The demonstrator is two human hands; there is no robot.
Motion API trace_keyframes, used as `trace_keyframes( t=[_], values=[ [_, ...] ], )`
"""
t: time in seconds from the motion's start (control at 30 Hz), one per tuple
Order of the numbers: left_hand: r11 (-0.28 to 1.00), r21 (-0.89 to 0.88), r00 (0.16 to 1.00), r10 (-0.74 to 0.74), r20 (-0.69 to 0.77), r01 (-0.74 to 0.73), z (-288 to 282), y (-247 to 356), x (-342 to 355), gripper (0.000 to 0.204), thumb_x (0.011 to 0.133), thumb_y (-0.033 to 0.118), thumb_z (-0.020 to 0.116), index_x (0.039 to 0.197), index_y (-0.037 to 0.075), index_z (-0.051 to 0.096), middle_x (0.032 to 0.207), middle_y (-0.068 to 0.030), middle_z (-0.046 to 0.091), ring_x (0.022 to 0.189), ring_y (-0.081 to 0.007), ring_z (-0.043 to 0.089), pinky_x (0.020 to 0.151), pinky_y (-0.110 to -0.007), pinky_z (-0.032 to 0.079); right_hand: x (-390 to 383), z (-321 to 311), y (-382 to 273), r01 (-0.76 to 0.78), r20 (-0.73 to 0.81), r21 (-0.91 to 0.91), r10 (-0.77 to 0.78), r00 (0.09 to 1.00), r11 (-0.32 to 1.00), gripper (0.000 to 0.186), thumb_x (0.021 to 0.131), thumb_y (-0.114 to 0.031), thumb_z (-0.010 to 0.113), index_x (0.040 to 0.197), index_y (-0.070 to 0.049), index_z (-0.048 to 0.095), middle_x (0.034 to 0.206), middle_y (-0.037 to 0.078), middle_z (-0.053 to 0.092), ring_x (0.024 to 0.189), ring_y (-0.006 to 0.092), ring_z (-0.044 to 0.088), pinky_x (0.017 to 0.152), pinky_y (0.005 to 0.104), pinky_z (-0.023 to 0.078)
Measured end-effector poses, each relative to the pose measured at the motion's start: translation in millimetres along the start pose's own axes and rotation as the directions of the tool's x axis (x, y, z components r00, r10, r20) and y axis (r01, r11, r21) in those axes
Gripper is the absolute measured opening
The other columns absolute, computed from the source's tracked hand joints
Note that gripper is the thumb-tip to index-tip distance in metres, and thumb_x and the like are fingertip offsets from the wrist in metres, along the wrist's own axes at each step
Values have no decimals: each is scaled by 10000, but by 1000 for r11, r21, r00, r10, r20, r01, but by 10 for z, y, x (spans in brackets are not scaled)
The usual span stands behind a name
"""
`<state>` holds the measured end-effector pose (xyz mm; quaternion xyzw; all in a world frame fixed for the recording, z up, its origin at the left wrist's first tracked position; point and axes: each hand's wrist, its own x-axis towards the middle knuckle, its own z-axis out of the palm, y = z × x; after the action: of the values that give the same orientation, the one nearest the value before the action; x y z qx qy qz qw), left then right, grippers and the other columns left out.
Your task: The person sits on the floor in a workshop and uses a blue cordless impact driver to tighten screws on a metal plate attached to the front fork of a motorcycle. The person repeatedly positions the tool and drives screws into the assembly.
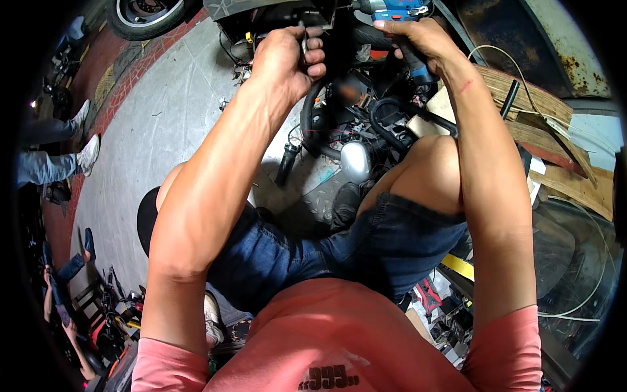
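Note:
At the top right my right hand [424,42] is wrapped round the grip of a blue and black cordless drill [400,12], whose nose points left. The drill's dark base hangs below my palm. To its left my left hand [286,62] is closed, fingers curled inward, with a thin metallic piece partly showing between them; its kind I cannot make out. Just beyond that hand is a dark box-like housing [251,21] with wires hanging at its side. The drill's nose is close to the housing's right side.
Below my hands lie black hoses [385,124], cables and a silver rounded mirror-like part [356,162]. Wooden boards [548,130] and a rusty panel [588,65] stand at the right. A wheel [144,16] is at the top left; other people's legs [59,163] show at the left.

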<state>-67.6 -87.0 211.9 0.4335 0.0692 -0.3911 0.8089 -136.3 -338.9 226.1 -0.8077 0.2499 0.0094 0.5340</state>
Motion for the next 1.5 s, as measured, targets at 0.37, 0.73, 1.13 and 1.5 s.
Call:
trace_keyframes(
  t=[0.37,0.73,1.13,1.5],
  values=[
    [977,-1,975,-212,66,213,110,16,77,375,1161,357,343,1092,47,541,729,38,418,526,-76,289,484,-254,239,76,2,73,-32,-12,130,34,999,991,465,793,-375,930,988,4,745,879,59,714,677,102,657,585,218,557],
    [944,208,965,-263,12,255,97,32,105,418,1140,477,353,857,186,448,638,76,308,485,-74,212,442,-263,191,258,129,331,-64,21,303,60,998,951,391,759,-338,952,932,-48,755,824,43,677,626,142,607,531,302,518],
    [904,367,975,-217,-42,217,82,76,110,398,1136,490,353,861,215,440,619,82,286,473,-78,204,442,-277,167,138,137,247,-107,143,369,58,988,923,512,760,-389,952,1052,-46,709,836,47,642,604,127,613,553,275,561],
    [813,557,985,-124,-119,170,60,77,122,343,1127,448,410,891,211,488,599,64,365,434,-67,232,424,-267,183,205,196,297,-155,175,300,105,979,941,568,725,-433,958,1074,-60,710,908,72,691,662,183,659,630,332,568]
  ],
)
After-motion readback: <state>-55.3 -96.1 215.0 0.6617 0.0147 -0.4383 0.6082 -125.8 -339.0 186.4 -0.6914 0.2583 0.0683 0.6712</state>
